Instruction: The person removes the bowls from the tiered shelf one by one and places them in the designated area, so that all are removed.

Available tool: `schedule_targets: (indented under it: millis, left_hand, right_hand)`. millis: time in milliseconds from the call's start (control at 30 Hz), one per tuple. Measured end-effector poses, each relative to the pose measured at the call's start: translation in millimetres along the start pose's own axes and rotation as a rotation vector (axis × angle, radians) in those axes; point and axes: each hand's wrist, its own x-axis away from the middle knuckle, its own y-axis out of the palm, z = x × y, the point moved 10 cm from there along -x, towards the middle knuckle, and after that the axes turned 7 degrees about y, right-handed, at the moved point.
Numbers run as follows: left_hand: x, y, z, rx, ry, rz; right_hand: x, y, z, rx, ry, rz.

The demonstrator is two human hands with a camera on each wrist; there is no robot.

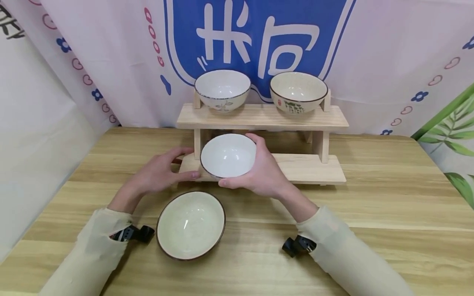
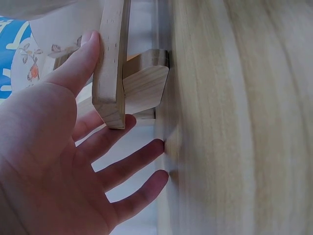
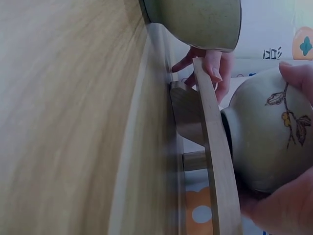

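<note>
Hanging behind the wooden table (image 1: 370, 197), a cloth (image 1: 129, 86) backs the two-tier rack (image 1: 263, 118), whose top already bears a sprig-printed bowl (image 1: 222, 90) and a green-printed bowl (image 1: 298, 90). A cream bowl (image 1: 190, 226) on the table looks still unshelved. The right hand (image 1: 263, 172) curls round a white bowl (image 1: 228, 155) at the lower shelf (image 1: 311, 172); the left hand (image 1: 159, 172), fingers loosely spread, touches that shelf's end. Pink letters (image 1: 154, 37) read GOOD; the green-printed bowl's red mark (image 1: 279, 102) is illegible.
</note>
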Motion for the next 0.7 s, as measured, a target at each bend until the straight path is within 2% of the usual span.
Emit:
schedule_targets:
  millis: [433,700]
  left_hand:
    - [-1.7,2.2,3.6,0.019,0.022,-0.001]
    - [-1.1,1.2,1.7,0.012,0.004,-0.003]
  right_hand:
    - [21.5,-18,4,-0.019,-0.008,-0.039]
    - [41.8,-30,11,0.018,-0.022,-0.077]
